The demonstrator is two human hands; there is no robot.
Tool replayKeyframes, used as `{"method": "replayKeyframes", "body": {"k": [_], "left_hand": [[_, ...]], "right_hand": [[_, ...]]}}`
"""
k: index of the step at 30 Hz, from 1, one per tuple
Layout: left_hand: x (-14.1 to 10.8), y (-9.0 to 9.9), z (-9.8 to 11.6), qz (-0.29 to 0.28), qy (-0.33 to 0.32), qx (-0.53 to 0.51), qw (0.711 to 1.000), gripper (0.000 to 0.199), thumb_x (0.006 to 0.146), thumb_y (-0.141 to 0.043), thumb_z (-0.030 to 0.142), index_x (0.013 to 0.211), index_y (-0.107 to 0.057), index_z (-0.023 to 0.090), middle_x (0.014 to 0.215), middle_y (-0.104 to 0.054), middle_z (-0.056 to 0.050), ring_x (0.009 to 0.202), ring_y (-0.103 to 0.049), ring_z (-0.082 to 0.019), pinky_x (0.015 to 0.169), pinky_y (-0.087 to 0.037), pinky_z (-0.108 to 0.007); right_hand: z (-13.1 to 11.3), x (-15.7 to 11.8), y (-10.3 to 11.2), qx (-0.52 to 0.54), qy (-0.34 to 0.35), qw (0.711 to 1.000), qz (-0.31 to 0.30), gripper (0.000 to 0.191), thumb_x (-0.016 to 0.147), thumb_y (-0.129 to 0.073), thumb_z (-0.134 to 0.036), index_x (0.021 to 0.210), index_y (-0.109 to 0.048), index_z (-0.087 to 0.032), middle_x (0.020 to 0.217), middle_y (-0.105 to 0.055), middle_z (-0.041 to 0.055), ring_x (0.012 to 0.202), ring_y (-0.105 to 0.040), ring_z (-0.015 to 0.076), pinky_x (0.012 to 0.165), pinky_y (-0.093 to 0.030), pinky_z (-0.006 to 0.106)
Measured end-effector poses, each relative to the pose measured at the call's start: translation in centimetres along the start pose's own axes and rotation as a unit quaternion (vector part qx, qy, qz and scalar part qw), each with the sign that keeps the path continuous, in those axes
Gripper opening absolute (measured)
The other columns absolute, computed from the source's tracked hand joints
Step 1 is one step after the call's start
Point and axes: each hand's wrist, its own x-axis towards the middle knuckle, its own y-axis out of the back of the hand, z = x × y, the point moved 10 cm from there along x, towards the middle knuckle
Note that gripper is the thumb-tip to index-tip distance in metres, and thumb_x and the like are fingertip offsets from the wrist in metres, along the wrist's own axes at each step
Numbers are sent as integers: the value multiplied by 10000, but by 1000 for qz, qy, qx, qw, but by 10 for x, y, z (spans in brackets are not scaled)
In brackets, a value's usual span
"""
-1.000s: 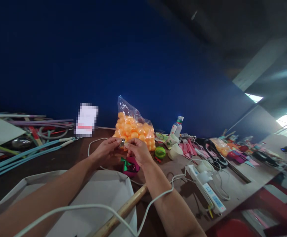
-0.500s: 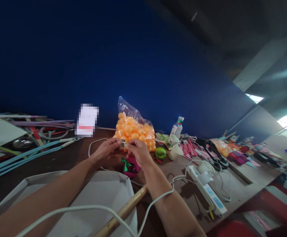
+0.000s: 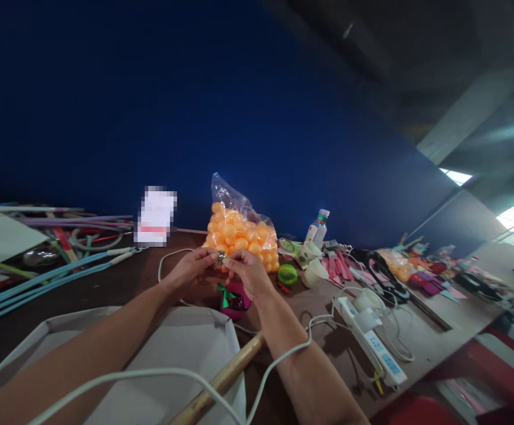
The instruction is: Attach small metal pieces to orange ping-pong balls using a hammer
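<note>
My left hand (image 3: 193, 267) and my right hand (image 3: 246, 271) meet in front of a clear plastic bag of orange balls (image 3: 243, 231). Fingers of both hands pinch a small shiny metallic piece (image 3: 221, 258) between them; its kind is too small to make out. Just below my hands lies a dark magenta pouch (image 3: 238, 300) with a green ribbon (image 3: 225, 291). A green and yellow ball (image 3: 287, 274) rests to the right of my right hand.
A white box lid (image 3: 150, 348) and a wooden stick (image 3: 239, 361) lie under my forearms, with a white cable (image 3: 159, 372) crossing. Light blue rods (image 3: 62, 271) are at left. At right are a bottle (image 3: 317, 228), a white cup (image 3: 314, 274) and a power strip (image 3: 380, 351).
Both hands stay in nearly the same place, with only slight finger movement around the small metallic piece. Nothing else on the table has visibly moved.
</note>
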Motion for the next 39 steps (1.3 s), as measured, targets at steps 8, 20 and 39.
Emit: {"method": "replayKeyframes", "body": {"k": [8,20,39], "left_hand": [[1,1,0,3,-1,-2,1000,284,733,-744,328,869,-610,119,781,-713,-86,712,-703,-224,652,-566,-347],[0,-1,-2,-3,6,-7,1000,278,742,-736,325,883,-602,128,797,-720,-82,723,-712,-229,680,-564,-359],[4,6,-8,24,22,-10,999,254,713,-758,244,878,-609,123,802,-725,-94,704,-710,-223,669,-578,-350]], "right_hand": [[0,1,1,-3,0,1000,-1,234,589,-744,-280,686,-565,-165,570,-629,-32,406,-493,74,416,-472,216],[3,1,2,-33,-4,999,-8,232,610,-728,-279,720,-554,-172,577,-630,-31,411,-517,83,429,-477,220],[4,4,2,-60,2,998,-25,337,643,-758,-261,832,-489,-185,566,-590,-73,417,-513,76,437,-504,231]]}}
